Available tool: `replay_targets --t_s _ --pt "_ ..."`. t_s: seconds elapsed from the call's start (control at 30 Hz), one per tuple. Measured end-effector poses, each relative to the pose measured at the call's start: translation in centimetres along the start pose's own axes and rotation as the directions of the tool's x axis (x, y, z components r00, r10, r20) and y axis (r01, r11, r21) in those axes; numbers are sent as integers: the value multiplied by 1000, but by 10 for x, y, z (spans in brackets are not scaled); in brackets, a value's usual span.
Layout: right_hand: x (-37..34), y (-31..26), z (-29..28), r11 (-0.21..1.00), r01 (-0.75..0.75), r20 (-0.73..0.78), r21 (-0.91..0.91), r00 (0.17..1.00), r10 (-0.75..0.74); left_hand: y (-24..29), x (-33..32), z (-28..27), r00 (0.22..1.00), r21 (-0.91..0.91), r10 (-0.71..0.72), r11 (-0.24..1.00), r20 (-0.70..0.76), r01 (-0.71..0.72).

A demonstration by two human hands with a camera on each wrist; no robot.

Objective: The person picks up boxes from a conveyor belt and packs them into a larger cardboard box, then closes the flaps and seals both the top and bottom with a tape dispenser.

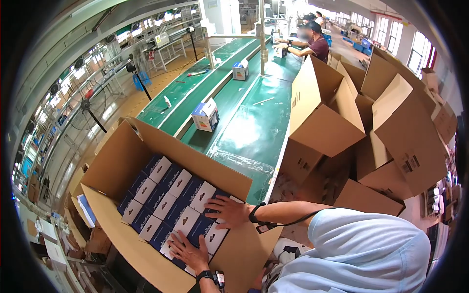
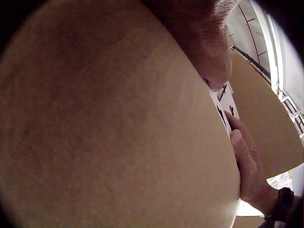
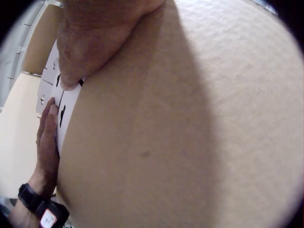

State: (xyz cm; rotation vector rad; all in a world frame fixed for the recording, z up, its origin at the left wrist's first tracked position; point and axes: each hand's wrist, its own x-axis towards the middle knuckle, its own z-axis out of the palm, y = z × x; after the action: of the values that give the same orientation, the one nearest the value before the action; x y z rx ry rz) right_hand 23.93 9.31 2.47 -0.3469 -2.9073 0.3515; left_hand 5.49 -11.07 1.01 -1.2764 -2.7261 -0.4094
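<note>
A large open carton [image 1: 161,129] holds rows of small dark-blue and white boxes [image 1: 165,205], packed side by side with white hang-hole faces upward. My left hand [image 1: 190,253] lies with spread fingers on the boxes at the near edge. Further right, my right hand [image 1: 229,211] rests with extended fingers on the boxes at the carton's right side. Cardboard fills most of the left wrist view, with the right hand [image 2: 249,161] against the white box tops. In the right wrist view, the left hand [image 3: 47,142] touches the white faces [image 3: 64,111] beyond the carton wall.
A green conveyor [image 1: 227,93] runs away behind the carton, carrying a blue-and-white box [image 1: 205,115] and another box [image 1: 240,70] farther off. Empty open cartons [image 1: 327,107] are piled at the right. A person [image 1: 318,45] works beside the conveyor at the far end. A fan [image 1: 86,104] stands left.
</note>
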Motion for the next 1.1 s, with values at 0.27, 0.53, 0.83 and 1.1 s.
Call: replay_targets --t_s 0.27,0.53,0.83,1.1 --pt "-1 3 7 1000 10 -8 1 1000 -10 -1 -1 3 998 -5 30 1000 -53 -31" --pt "0 3 10 1000 11 -32 -17 999 -12 0 0 1 999 0 19 1000 -44 -19" --pt "-2 2 4 1000 19 -17 -2 1000 -19 1 -1 0 998 -21 22 1000 -63 -24" --pt "-2 4 8 1000 28 -51 0 998 -28 2 -1 -2 999 -13 21 1000 -47 -22"
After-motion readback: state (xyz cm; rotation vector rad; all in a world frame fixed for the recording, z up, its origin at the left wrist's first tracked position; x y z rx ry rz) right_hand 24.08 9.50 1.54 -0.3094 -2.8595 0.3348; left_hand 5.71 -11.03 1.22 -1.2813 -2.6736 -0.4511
